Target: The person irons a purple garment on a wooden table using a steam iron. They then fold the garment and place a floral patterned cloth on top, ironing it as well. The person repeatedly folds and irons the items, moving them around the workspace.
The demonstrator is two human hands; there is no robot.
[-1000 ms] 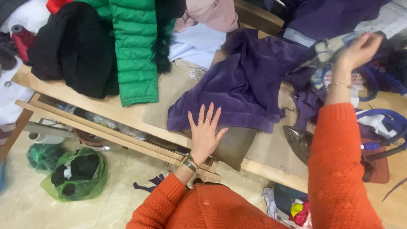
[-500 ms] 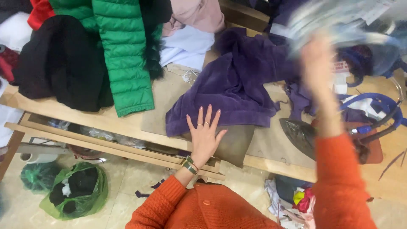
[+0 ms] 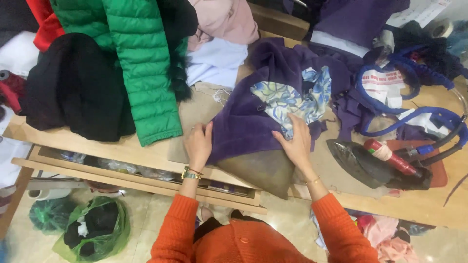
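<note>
While both hands rest on cloth at the wooden worktable (image 3: 146, 151), the scene reads as follows:

Step in hand: judging by the flat palms, the person is spreading a floral piece over a larger garment on the padded pressing board (image 3: 258, 168).

Left hand (image 3: 199, 144): fingers open and laid flat on the left edge of the dark purple velvety garment (image 3: 243, 126); gripping nothing.

Right hand (image 3: 295, 141): fingers spread, pressing the lower edge of the blue-and-cream flower-printed cloth (image 3: 292, 97), which lies on the purple garment.

Next move calls for: probably smoothing and lining up the printed cloth's edges; the black flat iron with a red handle (image 3: 375, 165) sits just right of the right hand.

Containers: a green plastic bag (image 3: 95, 234) on the floor holds dark, bundled fabric; what else is inside cannot be told.

Nearby: a green quilted jacket (image 3: 141, 63) lies well left.
</note>
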